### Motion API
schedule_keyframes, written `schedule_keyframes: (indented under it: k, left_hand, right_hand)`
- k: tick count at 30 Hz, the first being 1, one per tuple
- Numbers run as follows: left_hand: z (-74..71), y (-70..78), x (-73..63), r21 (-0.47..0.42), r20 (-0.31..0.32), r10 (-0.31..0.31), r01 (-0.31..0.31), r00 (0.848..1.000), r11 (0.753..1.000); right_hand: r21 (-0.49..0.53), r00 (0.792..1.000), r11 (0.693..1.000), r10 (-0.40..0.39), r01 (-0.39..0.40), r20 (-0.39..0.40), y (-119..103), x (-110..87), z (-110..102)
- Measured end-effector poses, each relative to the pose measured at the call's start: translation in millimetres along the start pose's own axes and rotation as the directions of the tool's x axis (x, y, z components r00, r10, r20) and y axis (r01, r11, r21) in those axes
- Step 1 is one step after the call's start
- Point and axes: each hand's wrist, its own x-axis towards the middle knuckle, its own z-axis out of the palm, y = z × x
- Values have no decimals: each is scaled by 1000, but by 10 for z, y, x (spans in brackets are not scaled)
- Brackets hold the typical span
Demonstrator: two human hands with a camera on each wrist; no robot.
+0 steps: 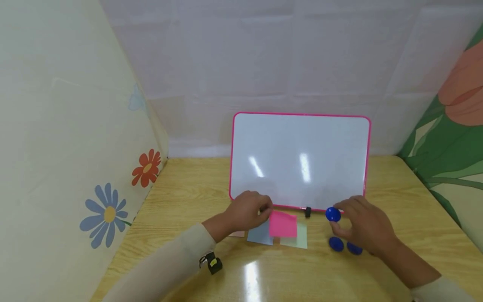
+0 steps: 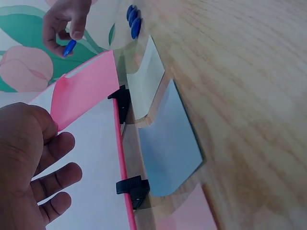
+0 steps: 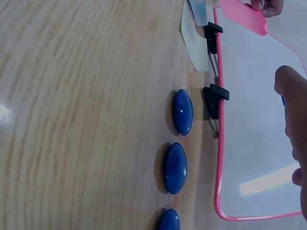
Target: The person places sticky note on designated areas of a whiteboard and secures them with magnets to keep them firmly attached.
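My left hand pinches a bright pink paper note by its edge between thumb and fingers. The note hangs in front of the lower edge of a pink-framed whiteboard, which stands propped on the table. Farther right, my right hand pinches a round blue magnet with thumb and fingers, close to the board's lower right corner. Three more blue magnets lie in a row on the table under that hand; in the head view the hand hides part of them.
On the wood-grain table below the board lie a blue note, a pale green note and a pale pink note. Black clip-like feet hold the board's lower edge. A flower-painted wall stands at the left.
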Motion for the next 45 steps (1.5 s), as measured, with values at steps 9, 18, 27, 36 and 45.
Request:
schedule_keyframes:
  k: [9,18,27,36,45]
  left_hand:
    - [-50,9,166,22,6,-29,29,1000,999]
    - [-76,-12,272,64,22,-68,67,997,996]
    - [-135,-7,391,49,55,-139,137,989,989]
    - [-137,-19,519,40,74,-160,158,984,987]
    - [-146,-48,621,53,57,-171,168,984,984]
  right_hand:
    - [-38,999,999,-32,30,-37,21,77,-62]
    - [-69,998,997,-41,38,-54,33,131,-54]
    - [-64,997,998,-30,26,-68,108,171,-54]
    - [-62,994,997,-46,41,-97,156,215,-59]
    - [-100,999,995,3,-8,-50,180,281,-94]
